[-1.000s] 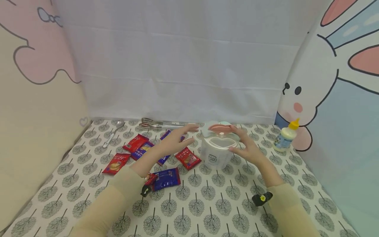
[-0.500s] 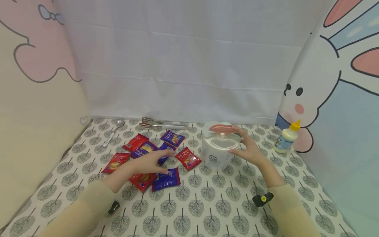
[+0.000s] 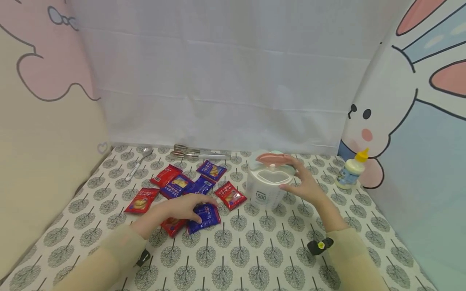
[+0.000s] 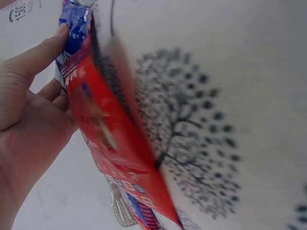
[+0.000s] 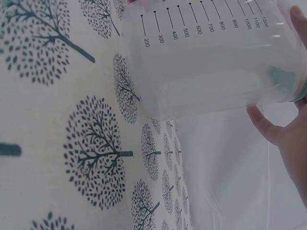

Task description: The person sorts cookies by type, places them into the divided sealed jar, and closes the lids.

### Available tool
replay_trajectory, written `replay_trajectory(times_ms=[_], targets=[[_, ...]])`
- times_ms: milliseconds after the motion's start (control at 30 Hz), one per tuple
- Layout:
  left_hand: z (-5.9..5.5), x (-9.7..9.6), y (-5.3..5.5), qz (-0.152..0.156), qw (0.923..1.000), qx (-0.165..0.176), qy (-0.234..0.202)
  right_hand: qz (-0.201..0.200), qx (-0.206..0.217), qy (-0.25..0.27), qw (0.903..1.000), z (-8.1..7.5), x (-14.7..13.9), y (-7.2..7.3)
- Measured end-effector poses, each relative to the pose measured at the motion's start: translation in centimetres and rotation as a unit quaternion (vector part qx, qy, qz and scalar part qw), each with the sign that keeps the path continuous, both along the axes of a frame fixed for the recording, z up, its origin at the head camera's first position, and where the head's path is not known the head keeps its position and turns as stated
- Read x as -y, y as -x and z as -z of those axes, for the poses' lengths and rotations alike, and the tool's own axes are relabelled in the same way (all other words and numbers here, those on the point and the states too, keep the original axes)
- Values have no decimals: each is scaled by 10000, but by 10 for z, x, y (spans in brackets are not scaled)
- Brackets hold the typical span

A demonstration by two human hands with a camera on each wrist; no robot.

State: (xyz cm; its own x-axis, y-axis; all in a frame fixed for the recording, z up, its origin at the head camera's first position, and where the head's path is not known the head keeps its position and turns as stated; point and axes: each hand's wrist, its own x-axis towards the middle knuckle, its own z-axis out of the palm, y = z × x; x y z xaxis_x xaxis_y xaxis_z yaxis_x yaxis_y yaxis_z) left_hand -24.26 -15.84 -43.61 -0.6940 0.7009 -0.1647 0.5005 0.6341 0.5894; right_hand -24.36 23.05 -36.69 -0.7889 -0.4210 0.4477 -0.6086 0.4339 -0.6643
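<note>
My left hand (image 3: 183, 207) grips a blue snack packet (image 3: 210, 220) lying on the table, thumb at its near edge and fingers over the far side. The left wrist view has my thumb against the blue packet's end (image 4: 76, 28), with a red snack packet (image 4: 110, 129) slanting beside it. On the right, my right hand (image 3: 306, 182) holds the top rim of a clear plastic jug (image 3: 262, 196) marked with a measuring scale. The jug stands upright, and its pink lid flap (image 3: 272, 158) is raised above a heart-like opening.
Several red and blue packets lie left of the jug, among them a red packet (image 3: 231, 195) close to it. A spoon (image 3: 140, 162) and metal tongs (image 3: 200, 154) lie at the back. A yellow-capped bottle (image 3: 351, 171) stands at the far right.
My left hand has moved from beside the jug, left and toward me, then down onto the blue packet. My right hand stays on the jug.
</note>
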Motion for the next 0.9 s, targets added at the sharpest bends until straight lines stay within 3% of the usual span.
replay_trajectory(times_ms=[200,333,433,533,667,800,900], targets=[[-22,-6,7,13,9998,-153,-146,67,75,-71,9999,1,1,0],[-48,-17,11,-189,9979,-490,-372,91,80,-133,9998,0,2,0],[-69,-28,15,-289,9936,-767,-773,86,58,-169,9998,0,2,0],[-89,-43,19,-336,9859,-1144,-1178,118,19,-187,9998,0,2,-1],[-109,-65,25,-429,9739,-1406,-1729,161,48,-168,9997,-2,2,-2],[-118,-88,31,-511,9612,-1428,-2303,278,214,-208,9992,-2,4,-3],[-119,-107,36,-371,9473,-1735,-2668,273,269,-162,9991,-1,4,-3]])
